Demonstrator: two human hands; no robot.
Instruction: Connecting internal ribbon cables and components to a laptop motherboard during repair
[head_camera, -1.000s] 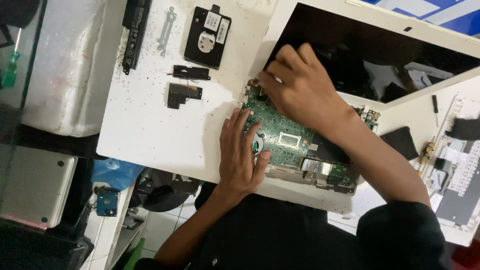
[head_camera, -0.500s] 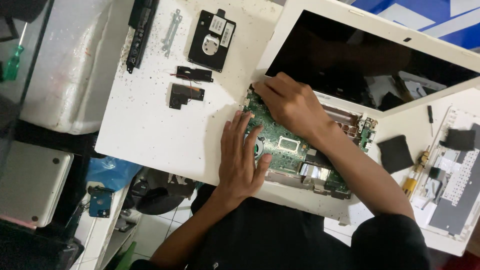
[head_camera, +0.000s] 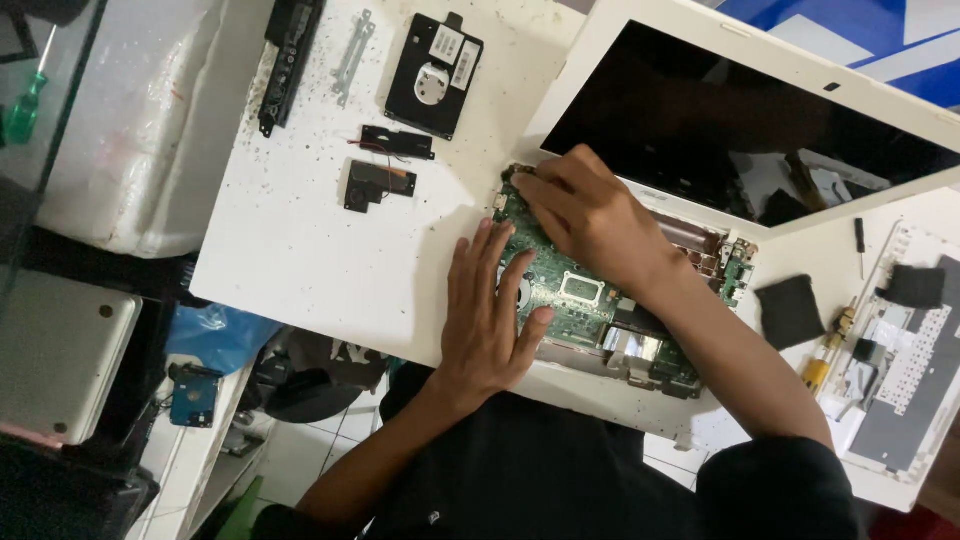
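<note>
Both hands (head_camera: 540, 270) on green motherboard (head_camera: 575, 290)

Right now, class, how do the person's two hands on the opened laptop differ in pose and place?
The left hand lies flat, fingers spread, across the near edge of the green circuit board; the right hand is curled, fingertips pressing at the board's far corner. The left hand sits nearer the person, the right hand nearer the dark screen. Both are bare, hold no tool and touch the board.

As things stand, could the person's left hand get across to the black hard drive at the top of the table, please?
Probably yes: the left hand rests on the green circuit board, and the white table toward the hard drive holds only two small black parts.
</note>
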